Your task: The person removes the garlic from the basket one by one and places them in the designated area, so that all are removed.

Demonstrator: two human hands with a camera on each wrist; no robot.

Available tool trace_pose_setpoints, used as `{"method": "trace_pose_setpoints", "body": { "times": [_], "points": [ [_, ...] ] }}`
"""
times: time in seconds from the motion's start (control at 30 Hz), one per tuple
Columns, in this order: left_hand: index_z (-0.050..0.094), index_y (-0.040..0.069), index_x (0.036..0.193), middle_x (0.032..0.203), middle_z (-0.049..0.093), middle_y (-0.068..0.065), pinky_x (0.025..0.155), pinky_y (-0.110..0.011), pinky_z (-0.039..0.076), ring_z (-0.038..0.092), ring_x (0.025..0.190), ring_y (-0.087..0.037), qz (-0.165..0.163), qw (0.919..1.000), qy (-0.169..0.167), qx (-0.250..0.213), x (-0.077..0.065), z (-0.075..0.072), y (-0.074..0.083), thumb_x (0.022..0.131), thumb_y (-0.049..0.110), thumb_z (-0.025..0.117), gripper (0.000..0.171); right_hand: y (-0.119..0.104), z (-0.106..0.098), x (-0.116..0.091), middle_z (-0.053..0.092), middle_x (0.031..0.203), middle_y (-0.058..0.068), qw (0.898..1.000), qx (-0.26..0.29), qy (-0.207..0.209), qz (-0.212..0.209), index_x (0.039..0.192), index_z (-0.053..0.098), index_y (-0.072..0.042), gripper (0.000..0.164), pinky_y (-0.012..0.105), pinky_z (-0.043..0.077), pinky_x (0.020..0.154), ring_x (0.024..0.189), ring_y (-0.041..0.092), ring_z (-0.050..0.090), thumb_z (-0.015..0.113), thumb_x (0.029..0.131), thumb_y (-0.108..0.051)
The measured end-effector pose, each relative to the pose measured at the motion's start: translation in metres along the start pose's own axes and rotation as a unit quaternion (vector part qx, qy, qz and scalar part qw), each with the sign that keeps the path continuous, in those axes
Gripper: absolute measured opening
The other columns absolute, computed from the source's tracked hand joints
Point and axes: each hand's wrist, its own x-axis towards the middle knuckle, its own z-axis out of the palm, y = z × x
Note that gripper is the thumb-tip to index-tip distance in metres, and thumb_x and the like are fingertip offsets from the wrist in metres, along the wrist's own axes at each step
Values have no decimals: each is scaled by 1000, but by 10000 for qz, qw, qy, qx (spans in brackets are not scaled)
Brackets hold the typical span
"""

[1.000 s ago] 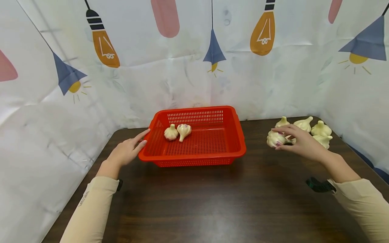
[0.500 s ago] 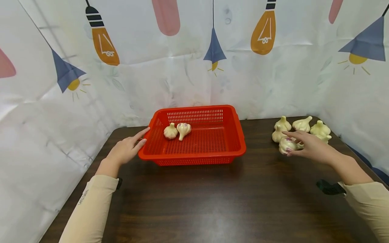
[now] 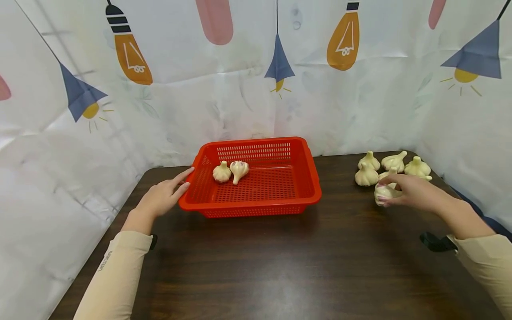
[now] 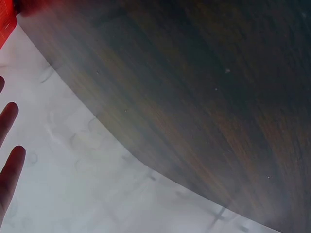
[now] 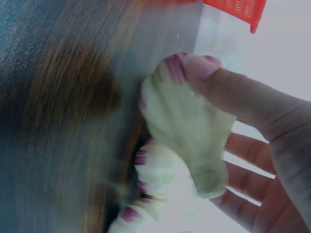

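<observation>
My right hand (image 3: 418,191) pinches a white garlic bulb (image 3: 386,194) between thumb and fingers, at the near side of a group of bulbs. In the right wrist view this garlic bulb (image 5: 187,116) shows purple streaks by the thumb, its neck pointing away from the thumb. At the left end of the red plastic basket (image 3: 256,206), my left hand (image 3: 160,198) has its fingers extended, tips right at the rim. Inside the basket lie two bulbs: one garlic bulb (image 3: 222,172) upright, another garlic bulb (image 3: 239,170) on its side. The left wrist view catches only some straight fingers (image 4: 10,170).
Several more bulbs sit at the table's back right, among them a front-left garlic bulb (image 3: 366,175) and a far-right garlic bulb (image 3: 417,167). The dark wooden table (image 3: 256,262) meets a printed white cloth (image 3: 248,102) behind and at both sides.
My right hand has moved right and slightly nearer with the garlic bulb, uncovering the front-left bulb of the group. My left hand stays at the basket's rim. The head view has shifted slightly.
</observation>
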Motion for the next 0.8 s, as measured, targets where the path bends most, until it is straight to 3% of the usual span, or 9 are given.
{"method": "trace_pose_setpoints", "body": {
  "times": [0.2, 0.33, 0.43, 0.57, 0.8],
  "points": [
    [31, 18, 162, 127, 66, -23, 89, -62, 51, 64, 108, -42, 4, 10000, -19, -43, 0, -1, 0, 110, 47, 38, 61, -2, 3, 6, 73, 109, 15, 9998, -159, -48, -126, 111, 74, 0, 31, 43, 53, 73, 90, 26, 68, 83, 87, -17],
    [30, 19, 163, 128, 65, -23, 90, -62, 51, 64, 109, -41, -22, 10000, -36, -67, 0, -1, 1, 109, 48, 38, 61, -3, 5, 9, 72, 110, 15, 9999, -136, -70, -23, 114, 74, -1, 42, 49, 54, 77, 97, 34, 68, 87, 84, -27],
    [30, 19, 163, 129, 65, -23, 90, -62, 51, 63, 110, -41, -25, 10000, -37, -86, 0, -1, 0, 109, 48, 38, 61, -6, 8, 11, 71, 111, 14, 10000, -24, -57, 36, 116, 73, -2, 46, 49, 54, 77, 97, 32, 68, 86, 85, -33],
    [30, 19, 163, 128, 65, -23, 90, -62, 50, 63, 110, -42, -38, 10000, -47, -77, -1, -1, 0, 110, 48, 38, 61, -8, 13, 14, 72, 111, 12, 10000, -9, -72, 61, 118, 72, -1, 44, 47, 54, 75, 94, 29, 68, 85, 86, -29],
    [30, 19, 163, 129, 65, -23, 90, -62, 50, 63, 109, -42, -42, 10000, -44, -76, -1, 1, -1, 110, 48, 38, 61, -10, 17, 18, 71, 112, 16, 10000, 43, 27, 61, 116, 72, 1, 40, 52, 53, 81, 103, 38, 66, 86, 84, -20]
  ]
}}
